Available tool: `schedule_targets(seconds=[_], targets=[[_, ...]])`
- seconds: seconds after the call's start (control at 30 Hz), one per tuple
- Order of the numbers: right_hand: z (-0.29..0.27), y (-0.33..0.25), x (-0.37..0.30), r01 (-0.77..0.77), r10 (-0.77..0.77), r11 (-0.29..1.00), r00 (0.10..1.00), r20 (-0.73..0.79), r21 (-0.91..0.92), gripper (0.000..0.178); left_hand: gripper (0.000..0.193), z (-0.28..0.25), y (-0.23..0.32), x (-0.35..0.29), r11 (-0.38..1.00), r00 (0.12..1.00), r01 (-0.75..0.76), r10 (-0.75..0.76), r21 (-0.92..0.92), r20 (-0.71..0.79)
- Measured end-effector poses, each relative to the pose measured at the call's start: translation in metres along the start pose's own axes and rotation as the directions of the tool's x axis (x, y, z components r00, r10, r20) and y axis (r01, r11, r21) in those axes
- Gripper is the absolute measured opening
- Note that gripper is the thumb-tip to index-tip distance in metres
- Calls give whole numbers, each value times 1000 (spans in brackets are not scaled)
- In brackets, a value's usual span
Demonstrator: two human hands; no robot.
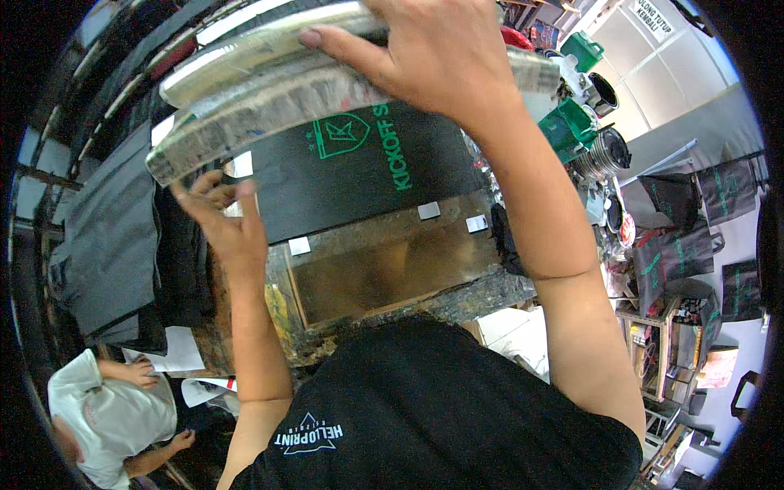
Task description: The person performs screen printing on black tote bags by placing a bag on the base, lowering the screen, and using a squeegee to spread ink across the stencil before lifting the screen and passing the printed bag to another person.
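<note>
A long screen-printing frame (pixel 269 122), grey and smudged along its edge, is raised and tilted over the table. Against its upper side lies a pale, cloudy bar (pixel 245 69). My right hand (pixel 441 57) grips the frame from above with its thumb stretched along the bar; its other fingers are mostly hidden. Beneath is a flat black fabric sheet (pixel 310 192) with a green shield emblem and green lettering. My left hand (pixel 229 216) is just below the frame's left corner, beside the sheet's left edge, fingers bent and apart, holding nothing I can see.
White square tabs (pixel 300 246) mark the stained printing board (pixel 392 273). Black fabric (pixel 114 237) is stacked at left. A co-worker in a white shirt (pixel 114 408) is at lower left. Green containers (pixel 567 131) and tins (pixel 603 155) crowd the right; printed black bags (pixel 674 257) lie beyond.
</note>
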State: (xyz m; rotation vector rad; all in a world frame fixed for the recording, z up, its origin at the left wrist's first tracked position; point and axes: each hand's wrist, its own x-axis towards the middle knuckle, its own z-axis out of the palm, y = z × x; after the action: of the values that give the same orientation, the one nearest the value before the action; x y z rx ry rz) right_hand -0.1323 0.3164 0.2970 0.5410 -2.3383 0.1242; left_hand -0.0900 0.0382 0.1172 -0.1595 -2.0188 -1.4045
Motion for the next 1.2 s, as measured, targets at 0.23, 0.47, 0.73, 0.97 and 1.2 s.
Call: schedule_targets(seconds=[0.23, 0.47, 0.73, 0.97, 1.2], targets=[[-25, 12, 44, -74, 62, 995, 982, 176, 64, 70, 95, -2, -54, -75, 592, 854, 0, -419, 806, 308], [-26, 14, 63, -102, 95, 994, 981, 166, 33, 71, 64, 8, -74, -60, 853, 880, 39, -276, 520, 386], [-28, 11, 58, -104, 97, 994, 968, 231, 20, 74, 46, -40, 10, 66, 974, 917, 204, -227, 102, 329], [-26, 11, 47, -91, 93, 996, 979, 180, -21, 74, 47, -227, 28, 140, 962, 955, 257, -268, 93, 129], [-12, 11, 46, -76, 77, 996, 997, 31, -39, 74, 47, -448, -32, 139, 948, 936, 308, -287, 80, -201]])
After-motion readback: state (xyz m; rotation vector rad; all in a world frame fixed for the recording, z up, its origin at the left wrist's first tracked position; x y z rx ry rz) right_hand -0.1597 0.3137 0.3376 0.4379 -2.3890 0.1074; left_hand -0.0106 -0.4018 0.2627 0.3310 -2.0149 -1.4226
